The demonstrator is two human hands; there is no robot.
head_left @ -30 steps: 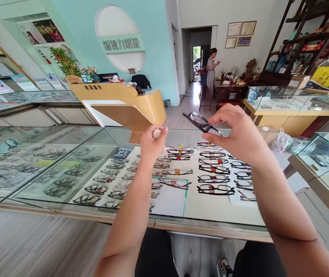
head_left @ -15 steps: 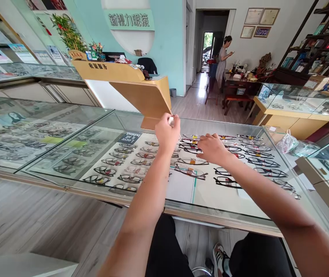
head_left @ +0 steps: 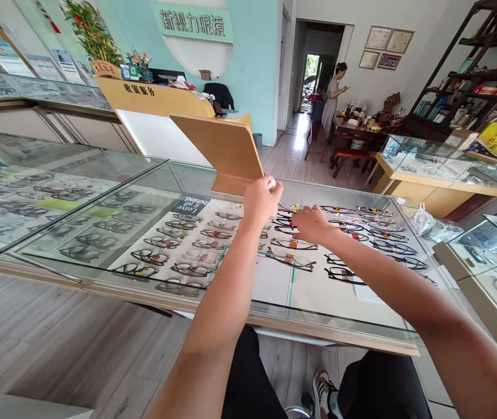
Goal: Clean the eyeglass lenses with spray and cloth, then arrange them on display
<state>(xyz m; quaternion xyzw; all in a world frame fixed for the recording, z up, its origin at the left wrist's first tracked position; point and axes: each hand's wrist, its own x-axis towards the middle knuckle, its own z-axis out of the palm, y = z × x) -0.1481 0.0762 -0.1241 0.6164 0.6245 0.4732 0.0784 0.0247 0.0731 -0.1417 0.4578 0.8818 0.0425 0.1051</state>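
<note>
My left hand [head_left: 261, 201] is closed above the far side of a glass display counter [head_left: 331, 314], at the right edge of a brown tilted stand [head_left: 220, 142]. A small white thing [head_left: 272, 184] shows between its thumb and fingers; I cannot make out what it is. Close by, my right hand [head_left: 312, 226] hangs over rows of eyeglasses, its thumb apart from its bent fingers and its fingertips partly hidden. A single pair of eyeglasses [head_left: 291, 259] lies nearest below it. More dark-framed eyeglasses [head_left: 344, 274] lie to the right.
A dark blue printed card [head_left: 191, 205] lies among the eyeglasses on the left. Beyond stand a wooden cashier desk [head_left: 156, 102] and a standing person [head_left: 332, 99] beside a dark table. Another glass case [head_left: 488, 250] is at the right, with plastic bags [head_left: 443, 226] near it.
The view has shifted slightly. My left hand has moved a little right and my right hand a little left, so they are closer together. The white thing stays in my left hand.
</note>
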